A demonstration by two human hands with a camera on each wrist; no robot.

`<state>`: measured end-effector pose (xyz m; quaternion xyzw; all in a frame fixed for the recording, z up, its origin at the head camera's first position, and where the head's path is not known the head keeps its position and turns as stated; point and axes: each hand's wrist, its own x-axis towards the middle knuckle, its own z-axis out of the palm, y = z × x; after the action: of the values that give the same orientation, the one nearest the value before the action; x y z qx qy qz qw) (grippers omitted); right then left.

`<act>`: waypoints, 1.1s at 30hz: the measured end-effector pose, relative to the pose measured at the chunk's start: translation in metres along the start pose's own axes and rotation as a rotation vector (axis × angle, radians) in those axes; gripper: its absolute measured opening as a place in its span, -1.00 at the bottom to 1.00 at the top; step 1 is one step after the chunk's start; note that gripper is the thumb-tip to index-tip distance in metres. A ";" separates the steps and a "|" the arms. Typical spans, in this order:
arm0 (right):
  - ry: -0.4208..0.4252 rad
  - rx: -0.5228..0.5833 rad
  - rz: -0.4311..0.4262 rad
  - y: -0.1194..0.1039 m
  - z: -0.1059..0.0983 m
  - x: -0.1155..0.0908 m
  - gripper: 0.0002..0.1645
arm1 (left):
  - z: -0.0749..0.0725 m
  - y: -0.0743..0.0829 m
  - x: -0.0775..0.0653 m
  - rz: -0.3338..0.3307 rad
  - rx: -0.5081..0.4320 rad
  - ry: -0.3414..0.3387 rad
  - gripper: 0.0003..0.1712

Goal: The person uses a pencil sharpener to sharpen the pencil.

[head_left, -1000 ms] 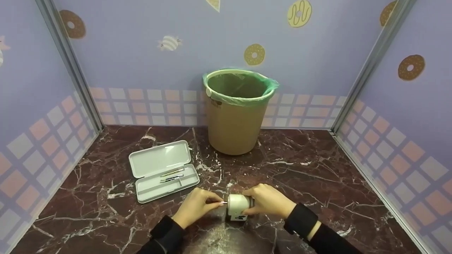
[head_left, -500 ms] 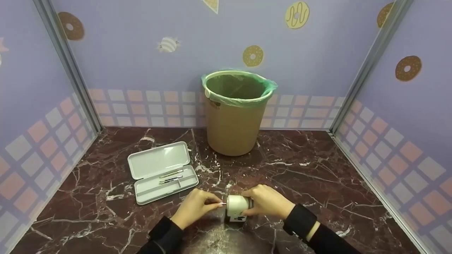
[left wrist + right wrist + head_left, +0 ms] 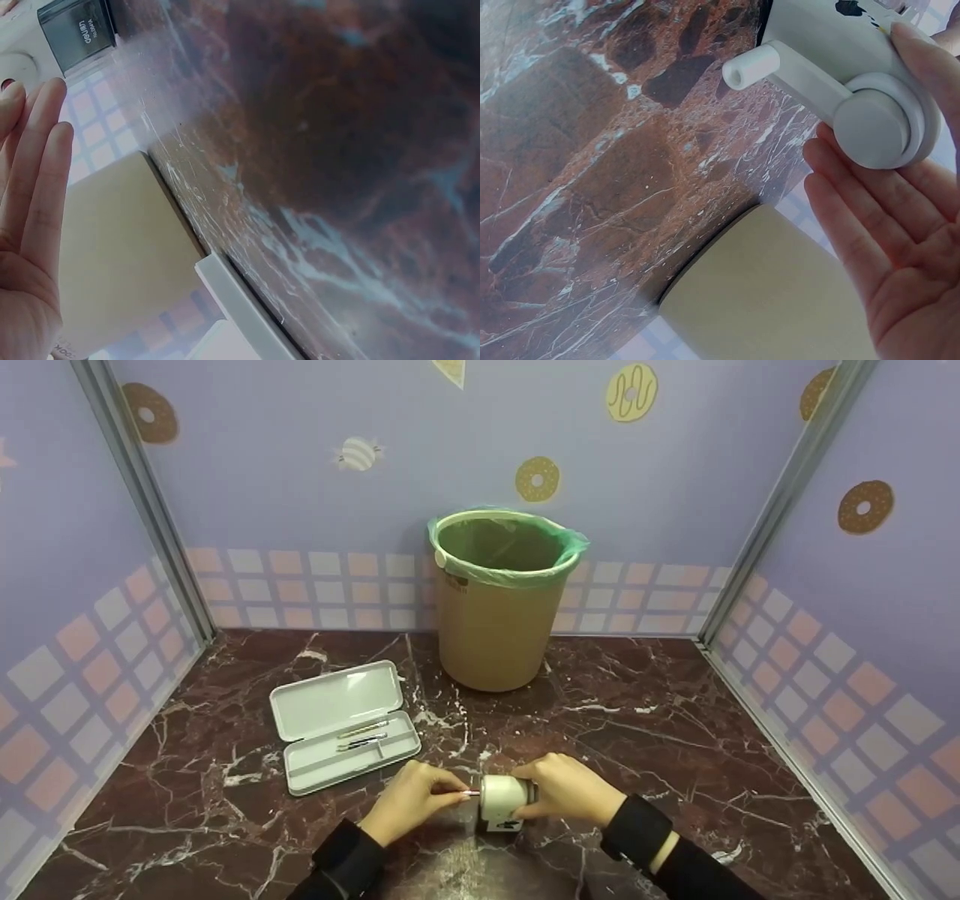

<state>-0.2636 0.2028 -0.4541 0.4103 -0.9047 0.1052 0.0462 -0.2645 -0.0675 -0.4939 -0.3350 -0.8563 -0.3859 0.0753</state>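
Observation:
A cream crank pencil sharpener point(image 3: 501, 795) stands on the table between both hands. My right hand point(image 3: 566, 787) grips its body from the right, thumb on the near side and fingers on the far side. In the right wrist view the white crank handle point(image 3: 814, 81) points away from the palm. With thumb and fingertips, my left hand point(image 3: 412, 801) pinches a thin pencil point(image 3: 472, 793) level at the sharpener's left face; most of the pencil is hidden. The left wrist view shows the dark see-through shavings bin point(image 3: 77, 34) beyond the fingertips.
An open white pencil case point(image 3: 341, 701) lies to the left, with several slim pencils point(image 3: 364, 741) in its tray. Behind stands a tan waste bin point(image 3: 491, 630) with a green liner point(image 3: 517, 576). Patterned walls enclose the dark marbled table point(image 3: 645, 750).
My left fingertips have drawn back slightly to the left from the sharpener, and a little more of the pencil shows. My right hand and the sharpener stay almost still.

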 end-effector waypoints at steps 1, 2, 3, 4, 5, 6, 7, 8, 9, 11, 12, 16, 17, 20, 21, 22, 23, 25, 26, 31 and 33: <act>0.000 0.000 0.000 0.000 0.000 0.000 -0.62 | -0.001 -0.001 -0.001 -0.004 -0.002 -0.001 -0.91; -0.003 0.004 0.003 -0.001 0.001 0.000 -0.62 | -0.002 -0.001 -0.002 -0.009 -0.007 -0.002 -0.91; -0.003 0.008 0.006 -0.001 0.000 0.000 -0.61 | -0.003 -0.002 -0.002 -0.014 -0.012 -0.006 -0.92; -0.004 0.010 0.009 -0.001 0.000 -0.001 -0.61 | -0.003 -0.002 -0.002 -0.014 -0.013 -0.008 -0.91; -0.007 0.014 0.015 0.000 -0.001 -0.001 -0.61 | -0.003 -0.002 -0.002 -0.013 -0.014 -0.009 -0.91; -0.007 0.013 0.017 0.000 -0.001 -0.001 -0.61 | -0.003 -0.002 -0.002 -0.012 -0.016 -0.011 -0.91; -0.008 0.012 0.017 0.000 -0.001 -0.001 -0.61 | -0.003 -0.003 -0.001 -0.012 -0.018 -0.015 -0.90; -0.007 0.013 0.017 0.000 -0.002 -0.001 -0.61 | -0.003 -0.003 -0.001 -0.013 -0.020 -0.016 -0.90; -0.007 0.010 0.019 0.000 -0.002 0.000 -0.61 | -0.004 -0.003 -0.001 -0.016 -0.021 -0.018 -0.90; -0.007 0.012 0.020 0.000 -0.002 0.000 -0.61 | -0.004 -0.003 -0.002 -0.025 -0.021 -0.021 -0.90; -0.009 0.012 0.022 0.000 -0.002 0.001 -0.61 | -0.005 -0.003 -0.002 -0.031 -0.022 -0.023 -0.90; -0.010 0.022 0.023 -0.001 -0.001 0.001 -0.61 | -0.005 -0.004 -0.004 -0.039 -0.025 -0.023 -0.90; -0.009 0.022 0.020 -0.001 0.000 0.001 -0.61 | -0.005 -0.004 -0.004 -0.039 -0.027 -0.021 -0.91; -0.008 0.013 0.020 -0.001 0.000 0.001 -0.61 | -0.005 -0.004 -0.004 -0.044 -0.029 -0.023 -0.91; -0.008 0.010 0.020 -0.001 0.000 0.001 -0.61 | -0.005 -0.004 -0.004 -0.050 -0.027 -0.025 -0.91; -0.008 0.008 0.020 -0.001 0.000 0.001 -0.61 | -0.005 -0.004 -0.004 -0.052 -0.026 -0.026 -0.91; -0.007 0.006 0.019 -0.001 0.001 0.001 -0.61 | -0.006 -0.004 -0.004 -0.049 -0.024 -0.026 -0.92; -0.007 0.004 0.016 0.000 0.001 0.001 -0.60 | -0.006 -0.004 -0.004 -0.051 -0.021 -0.026 -0.92; -0.007 0.004 0.015 0.000 0.001 0.001 -0.60 | -0.006 -0.004 -0.004 -0.051 -0.020 -0.027 -0.92; -0.008 0.006 0.017 0.000 0.001 0.001 -0.59 | -0.006 -0.005 -0.005 -0.044 -0.026 -0.027 -0.91; -0.013 0.014 0.020 -0.001 0.000 0.001 -0.59 | -0.006 -0.005 -0.005 -0.043 -0.034 -0.028 -0.91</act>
<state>-0.2635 0.2018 -0.4542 0.4021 -0.9083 0.1094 0.0366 -0.2646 -0.0764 -0.4951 -0.3230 -0.8575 -0.3973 0.0492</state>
